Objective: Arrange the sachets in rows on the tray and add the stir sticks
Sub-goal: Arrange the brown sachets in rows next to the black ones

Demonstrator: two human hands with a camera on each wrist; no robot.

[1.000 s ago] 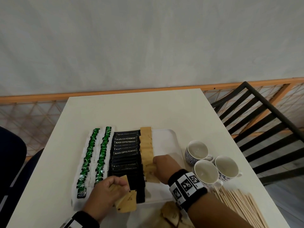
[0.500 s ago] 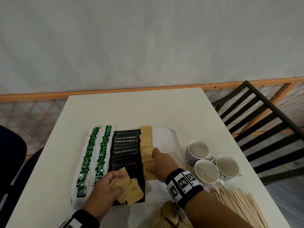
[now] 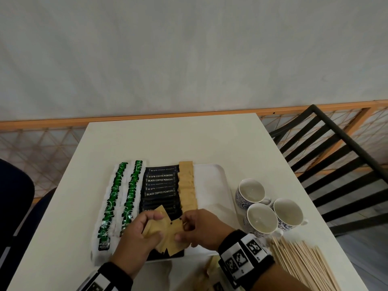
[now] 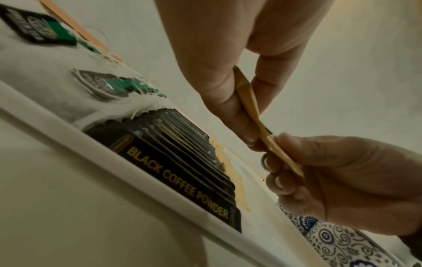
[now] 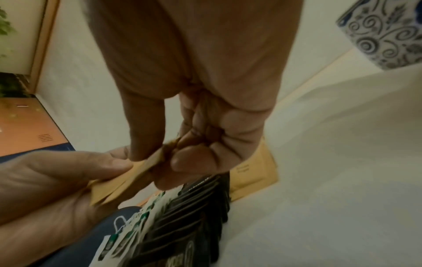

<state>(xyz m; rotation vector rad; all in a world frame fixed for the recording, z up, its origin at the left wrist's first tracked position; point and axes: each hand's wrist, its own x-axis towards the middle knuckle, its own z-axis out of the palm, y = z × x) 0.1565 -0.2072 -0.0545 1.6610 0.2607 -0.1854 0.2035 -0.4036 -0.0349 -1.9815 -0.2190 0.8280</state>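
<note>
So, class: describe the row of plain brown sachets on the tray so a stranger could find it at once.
Start at the white tray in the middle of the pale table. Four rows of sachets run across it; take the rightmost, the brown sachet row, beside the black coffee sachets. Unlike the green-and-white sachets and the black ones, it is plain tan, without bold lettering.

White table point(image 3: 210, 141) with tray point(image 3: 212, 175), three cups point(image 3: 261, 219), stir sticks point(image 3: 302, 263), perhaps loose sachets point(image 3: 212, 269).

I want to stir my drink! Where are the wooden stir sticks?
In the head view, the stir sticks lie in a loose pile on the table's near right corner, just in front of the three patterned cups and right of the tray.
</note>
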